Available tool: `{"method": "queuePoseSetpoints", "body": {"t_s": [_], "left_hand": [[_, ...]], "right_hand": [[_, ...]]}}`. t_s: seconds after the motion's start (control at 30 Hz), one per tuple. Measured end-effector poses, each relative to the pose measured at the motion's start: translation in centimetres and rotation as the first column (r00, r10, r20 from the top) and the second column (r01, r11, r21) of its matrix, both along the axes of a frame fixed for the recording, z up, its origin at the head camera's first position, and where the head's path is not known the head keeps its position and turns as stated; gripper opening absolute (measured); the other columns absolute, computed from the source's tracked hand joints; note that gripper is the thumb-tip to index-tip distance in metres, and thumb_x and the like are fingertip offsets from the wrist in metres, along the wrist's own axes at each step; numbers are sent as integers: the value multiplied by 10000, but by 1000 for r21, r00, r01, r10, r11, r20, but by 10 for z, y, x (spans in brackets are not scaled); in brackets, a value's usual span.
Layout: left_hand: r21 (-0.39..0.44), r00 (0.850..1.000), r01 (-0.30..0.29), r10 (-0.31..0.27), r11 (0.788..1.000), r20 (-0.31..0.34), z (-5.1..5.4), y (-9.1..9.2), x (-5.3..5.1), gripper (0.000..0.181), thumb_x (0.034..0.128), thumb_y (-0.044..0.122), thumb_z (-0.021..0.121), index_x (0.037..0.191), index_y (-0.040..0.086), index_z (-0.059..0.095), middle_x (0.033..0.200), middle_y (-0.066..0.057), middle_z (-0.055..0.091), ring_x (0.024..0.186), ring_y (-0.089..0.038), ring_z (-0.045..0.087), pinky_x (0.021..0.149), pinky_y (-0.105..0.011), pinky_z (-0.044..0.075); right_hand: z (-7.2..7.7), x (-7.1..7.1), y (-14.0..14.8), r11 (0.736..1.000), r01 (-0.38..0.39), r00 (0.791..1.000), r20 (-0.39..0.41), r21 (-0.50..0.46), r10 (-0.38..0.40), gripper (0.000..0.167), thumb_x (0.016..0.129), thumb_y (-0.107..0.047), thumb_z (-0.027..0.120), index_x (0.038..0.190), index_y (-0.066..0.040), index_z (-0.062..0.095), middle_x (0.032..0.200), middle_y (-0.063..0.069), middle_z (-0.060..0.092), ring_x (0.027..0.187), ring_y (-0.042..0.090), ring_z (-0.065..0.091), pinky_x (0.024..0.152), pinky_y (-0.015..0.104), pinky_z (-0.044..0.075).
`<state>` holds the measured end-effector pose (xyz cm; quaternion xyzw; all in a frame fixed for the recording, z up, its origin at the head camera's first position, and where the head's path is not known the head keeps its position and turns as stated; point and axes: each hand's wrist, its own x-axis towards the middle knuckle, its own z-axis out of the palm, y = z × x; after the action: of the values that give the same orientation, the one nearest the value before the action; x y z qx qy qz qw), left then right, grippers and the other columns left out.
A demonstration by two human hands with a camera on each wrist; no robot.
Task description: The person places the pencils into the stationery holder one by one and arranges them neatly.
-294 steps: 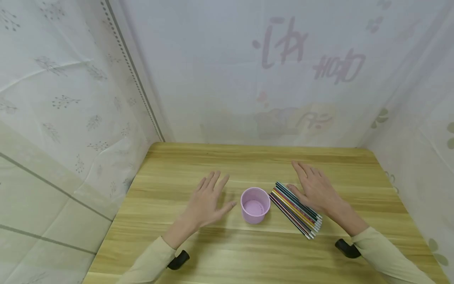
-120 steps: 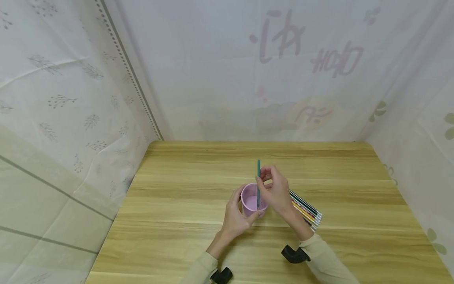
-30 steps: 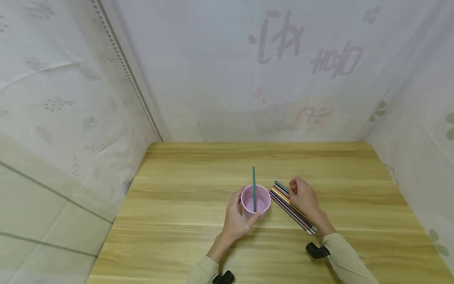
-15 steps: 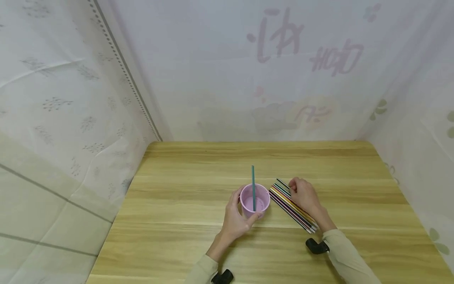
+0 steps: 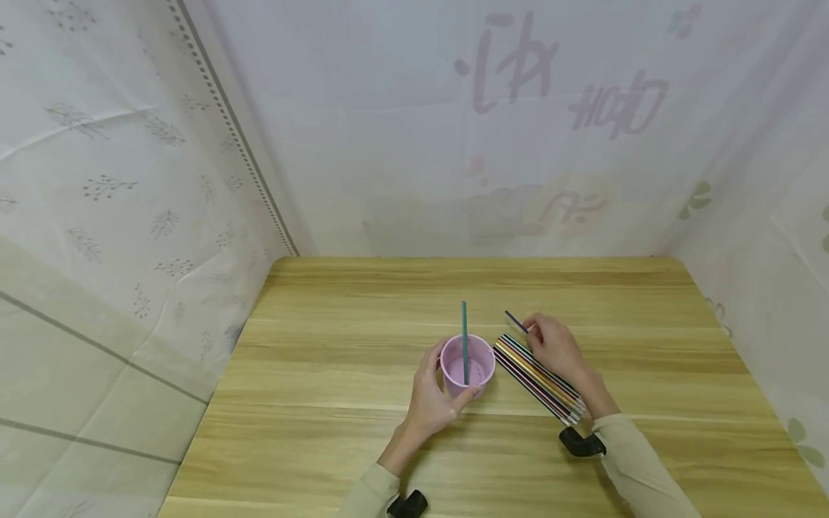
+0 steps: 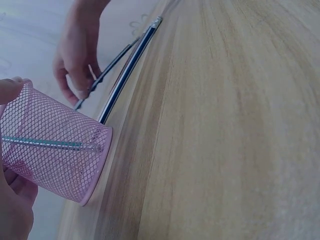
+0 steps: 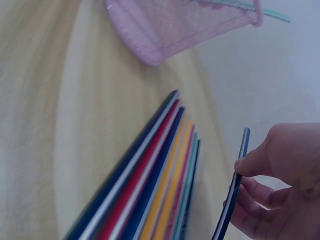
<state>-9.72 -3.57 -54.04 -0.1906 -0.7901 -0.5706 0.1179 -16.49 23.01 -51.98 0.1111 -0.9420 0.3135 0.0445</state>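
A pink mesh cup [image 5: 480,352] stands on the table with one green pencil [image 5: 464,331] leaning upright inside it. My left hand [image 5: 429,403] is curled round the cup's left and near sides. To the right of the cup lies a row of several coloured pencils [image 5: 534,378], side by side and slanted. My right hand [image 5: 558,349] pinches a dark pencil [image 5: 516,321] between thumb and fingers; in the right wrist view this pencil [image 7: 230,200] is held up off the table, beside the row. The palm hides part of its length.
The wooden table [image 5: 311,345] reaches back to a pale printed curtain [image 5: 388,144]. More patterned cloth [image 5: 129,216] hangs at the left, and another sheet at the right. A black wrist device sits at each sleeve.
My right hand has lifted a dark pencil from the row's far side, and its tip has swung up and away from the others. My left hand still holds the cup in place.
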Motion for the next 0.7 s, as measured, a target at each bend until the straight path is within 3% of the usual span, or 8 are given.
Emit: {"method": "queuePoseSetpoints", "body": {"t_s": [0.13, 0.4, 0.7], "left_hand": [[2, 1000, 0, 0, 1000, 9, 0, 0, 1, 919, 719, 184, 889, 1475, -31, 415, 1357, -161, 567, 1243, -368, 591, 1066, -544, 510], [5, 1000, -14, 14, 1000, -10, 1, 0, 0, 910, 712, 186, 899, 1459, -43, 432, 1344, -163, 579, 1223, -364, 604, 1042, -541, 526], [19, 1000, -4, 4, 1000, 29, 0, 0, -1, 913, 718, 194, 898, 1472, -14, 428, 1357, -136, 576, 1247, -323, 599, 1064, -512, 521]], "right_hand": [[8, 1, -4, 999, 7, 999, -43, -33, -8, 168, 920, 30, 594, 1083, 57, 625, 908, 152, 642, 790, 241, 622, 687, 347, 540], [30, 6, -15, 989, 43, 998, -40, -142, -49, 196, 916, -2, 607, 1105, 45, 604, 958, 173, 677, 802, 227, 654, 666, 249, 559], [57, 15, -27, 959, 53, 990, -109, -279, -86, 183, 891, -6, 649, 1071, 17, 622, 927, 145, 688, 764, 180, 647, 620, 172, 564]]}}
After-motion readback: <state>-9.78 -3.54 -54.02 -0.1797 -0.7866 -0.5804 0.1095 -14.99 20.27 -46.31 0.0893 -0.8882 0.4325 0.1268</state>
